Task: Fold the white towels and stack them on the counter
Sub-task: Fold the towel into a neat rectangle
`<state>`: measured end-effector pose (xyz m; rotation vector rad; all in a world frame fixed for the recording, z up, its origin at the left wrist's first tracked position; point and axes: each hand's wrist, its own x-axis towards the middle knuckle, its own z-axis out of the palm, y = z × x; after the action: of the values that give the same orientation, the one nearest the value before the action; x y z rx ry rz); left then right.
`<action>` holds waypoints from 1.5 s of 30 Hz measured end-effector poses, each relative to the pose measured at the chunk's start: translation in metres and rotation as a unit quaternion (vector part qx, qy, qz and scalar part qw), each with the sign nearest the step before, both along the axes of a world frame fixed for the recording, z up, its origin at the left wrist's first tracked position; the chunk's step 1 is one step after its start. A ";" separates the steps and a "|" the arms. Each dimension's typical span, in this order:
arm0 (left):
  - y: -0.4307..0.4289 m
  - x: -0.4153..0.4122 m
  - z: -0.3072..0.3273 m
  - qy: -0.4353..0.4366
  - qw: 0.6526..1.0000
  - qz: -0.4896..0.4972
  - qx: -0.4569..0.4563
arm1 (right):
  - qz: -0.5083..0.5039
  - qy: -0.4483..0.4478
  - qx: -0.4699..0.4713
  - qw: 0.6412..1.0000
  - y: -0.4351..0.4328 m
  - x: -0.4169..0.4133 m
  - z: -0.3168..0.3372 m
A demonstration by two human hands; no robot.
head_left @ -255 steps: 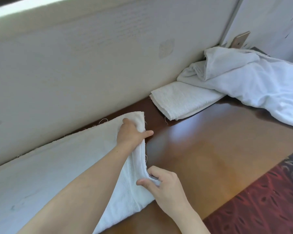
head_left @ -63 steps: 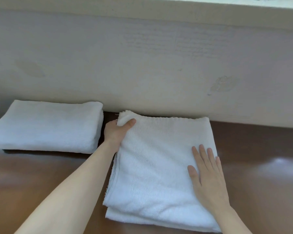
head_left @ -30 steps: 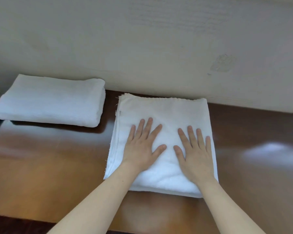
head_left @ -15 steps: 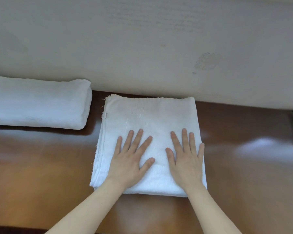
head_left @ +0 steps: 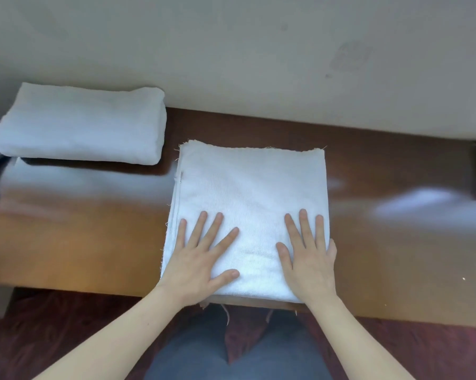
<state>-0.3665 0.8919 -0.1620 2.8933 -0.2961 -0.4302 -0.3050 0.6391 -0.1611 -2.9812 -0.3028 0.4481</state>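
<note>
While L hand (head_left: 201, 259) + R hand (head_left: 310, 259) press part-folded towel (head_left: 250, 187) flat, fingers (head_left: 210, 231) spread wide: 1 done towel (head_left: 80, 124) nearby on surface (head_left: 80, 229); stacking not yet done.

No readable text, labels, brands or numbers anywhere in view.

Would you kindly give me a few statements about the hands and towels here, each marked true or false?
1. The left hand and the right hand both lie flat on the middle towel. True.
2. The folded towel at the left sits on top of the middle towel. False: it lies apart from it on the counter, against the wall.
3. The right hand pinches a towel corner. False: its fingers are straight, pressing down.
4. The middle towel's near edge lies close to the counter's front edge. True.
</note>
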 end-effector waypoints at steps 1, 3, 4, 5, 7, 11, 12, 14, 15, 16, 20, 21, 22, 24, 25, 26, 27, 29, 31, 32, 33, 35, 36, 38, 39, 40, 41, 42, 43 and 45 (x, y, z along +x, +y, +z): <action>0.001 -0.008 0.001 -0.003 1.000 -0.017 -0.005 | 0.001 0.005 -0.007 1.000 -0.002 -0.009 0.000; 0.002 -0.025 0.001 -0.016 0.998 -0.055 -0.013 | 0.000 0.008 -0.014 1.000 -0.003 -0.023 0.001; 0.002 -0.033 0.002 -0.025 0.997 -0.070 -0.016 | -0.001 0.006 -0.015 1.000 -0.002 -0.029 0.003; 0.002 -0.041 0.001 -0.032 0.996 -0.079 -0.021 | -0.001 0.004 -0.015 1.000 -0.002 -0.036 0.005; 0.001 -0.051 0.001 -0.043 0.995 -0.082 -0.026 | 0.001 0.002 -0.013 1.000 -0.003 -0.048 0.006; -0.001 -0.051 -0.004 -0.042 0.995 -0.093 0.023 | 0.048 0.003 -0.016 0.999 -0.007 -0.067 0.011; -0.002 -0.050 -0.005 -0.042 0.995 -0.090 0.031 | 0.072 0.008 -0.022 0.997 -0.009 -0.072 0.011; -0.007 -0.052 -0.008 -0.053 0.995 -0.077 0.033 | 0.113 0.015 -0.024 0.993 -0.014 -0.080 0.011; -0.009 -0.054 -0.008 -0.066 0.995 -0.071 0.032 | 0.125 0.016 -0.021 0.992 -0.016 -0.083 0.010; -0.011 -0.055 -0.008 -0.081 0.994 -0.068 0.028 | 0.133 0.018 -0.020 0.991 -0.019 -0.083 0.010; -0.012 -0.058 -0.005 -0.120 0.990 -0.071 0.016 | 0.152 0.029 -0.028 0.988 -0.020 -0.080 0.012; -0.011 -0.058 -0.005 -0.120 0.990 -0.072 0.012 | 0.159 0.031 -0.031 0.986 -0.020 -0.080 0.011; -0.010 -0.056 -0.005 -0.119 0.990 -0.073 0.007 | 0.166 0.034 -0.035 0.985 -0.021 -0.080 0.011; -0.008 -0.052 -0.003 -0.121 0.990 -0.075 0.004 | 0.180 0.035 -0.045 0.982 -0.025 -0.077 0.011; -0.008 -0.049 -0.002 -0.121 0.989 -0.080 0.001 | 0.188 0.037 -0.052 0.980 -0.027 -0.076 0.011; -0.006 -0.046 -0.001 -0.122 0.989 -0.087 -0.007 | 0.197 0.037 -0.057 0.978 -0.029 -0.074 0.012; -0.005 -0.044 0.000 -0.120 0.988 -0.093 -0.017 | 0.203 0.039 -0.060 0.976 -0.031 -0.073 0.013; -0.002 -0.037 0.005 -0.113 0.988 -0.098 -0.035 | 0.214 0.039 -0.055 0.975 -0.034 -0.069 0.015; 0.000 -0.030 0.011 -0.121 0.987 -0.095 -0.053 | 0.222 0.032 -0.048 0.973 -0.034 -0.064 0.017; 0.000 -0.026 0.017 -0.106 0.988 -0.086 -0.067 | 0.224 0.030 -0.043 0.973 -0.035 -0.062 0.018; 0.000 -0.022 0.024 -0.070 0.992 -0.069 -0.076 | 0.225 0.035 -0.037 0.973 -0.035 -0.060 0.019; 0.000 -0.011 0.039 0.041 0.997 -0.019 -0.064 | 0.231 0.046 -0.025 0.971 -0.035 -0.055 0.022; 0.001 -0.006 0.045 0.084 0.996 0.001 -0.042 | 0.238 0.050 -0.020 0.970 -0.036 -0.051 0.023; 0.003 0.005 0.051 0.123 0.992 0.024 -0.026 | 0.242 0.055 0.009 0.969 -0.036 -0.042 0.028; 0.004 0.011 0.055 0.129 0.991 0.030 -0.032 | 0.237 0.064 0.029 0.969 -0.036 -0.036 0.032; 0.005 0.017 0.058 0.133 0.990 0.036 -0.042 | 0.230 0.088 0.044 0.968 -0.036 -0.030 0.036; 0.007 0.022 0.060 0.139 0.988 0.039 -0.055 | 0.225 0.119 0.057 0.965 -0.034 -0.024 0.042; 0.009 0.027 0.062 0.154 0.985 0.040 -0.070 | 0.216 0.147 0.072 0.963 -0.033 -0.018 0.048; 0.012 0.033 0.064 0.172 0.980 0.037 -0.088 | 0.201 0.177 0.081 0.960 -0.030 -0.011 0.057; 0.018 0.045 0.066 0.196 0.971 0.037 -0.130 | 0.154 0.226 0.075 0.959 -0.025 0.004 0.077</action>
<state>-0.3211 0.9095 -0.0958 2.4852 -0.1644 -0.8629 -0.3011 0.6136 -0.0838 -2.5872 -0.7141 1.0623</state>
